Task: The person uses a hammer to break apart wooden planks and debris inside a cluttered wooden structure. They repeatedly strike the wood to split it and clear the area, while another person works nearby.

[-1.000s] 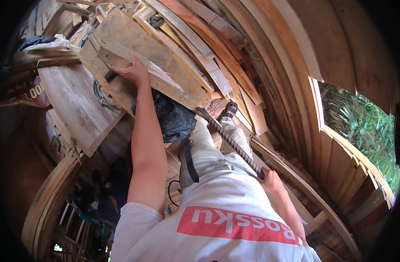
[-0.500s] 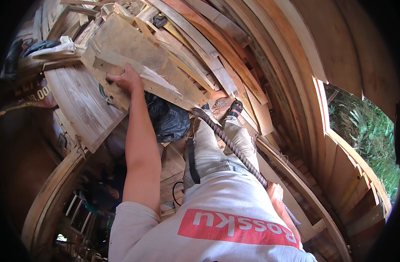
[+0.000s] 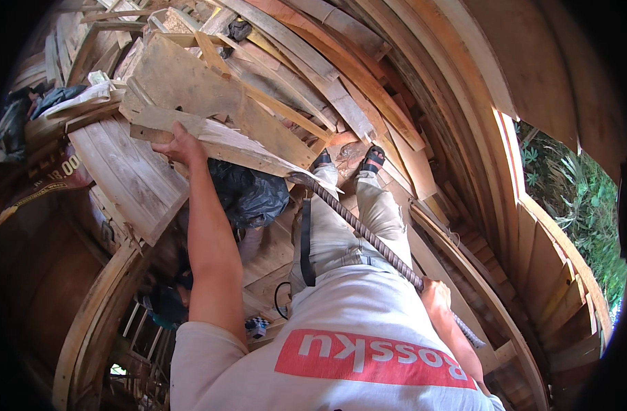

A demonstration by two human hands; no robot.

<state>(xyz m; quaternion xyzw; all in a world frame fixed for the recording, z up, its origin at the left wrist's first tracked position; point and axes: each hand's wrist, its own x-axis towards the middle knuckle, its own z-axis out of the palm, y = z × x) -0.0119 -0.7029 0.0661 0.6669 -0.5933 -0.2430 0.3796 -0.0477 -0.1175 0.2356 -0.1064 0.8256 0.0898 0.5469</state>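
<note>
My left hand [image 3: 182, 145] is closed on the edge of a thick wooden plank [image 3: 224, 142] near its left end. The plank's face is pale and splintered, with torn fibres toward the right end. In my right hand [image 3: 435, 294], beside my hip, is a long ribbed steel bar [image 3: 368, 236], which slants across my legs. The bar's far tip meets or lies just under the plank's right end; exactly how they touch is hard to see. Behind the plank lies a wide, worn wooden panel [image 3: 190, 75].
A black plastic bag [image 3: 252, 195] sits below the plank, close to my feet. Boards [image 3: 132, 171] stand at the left, and scrap wood [image 3: 286, 79] is piled ahead. Curved timber ribs [image 3: 478, 123] rise at the right. Lower left, a partly hidden person [image 3: 166, 301] seems to be there.
My left hand has drawn the plank's left end toward me, away from the wide panel. The bar has stayed at the plank's right end, in my right hand. The view has shifted slightly.
</note>
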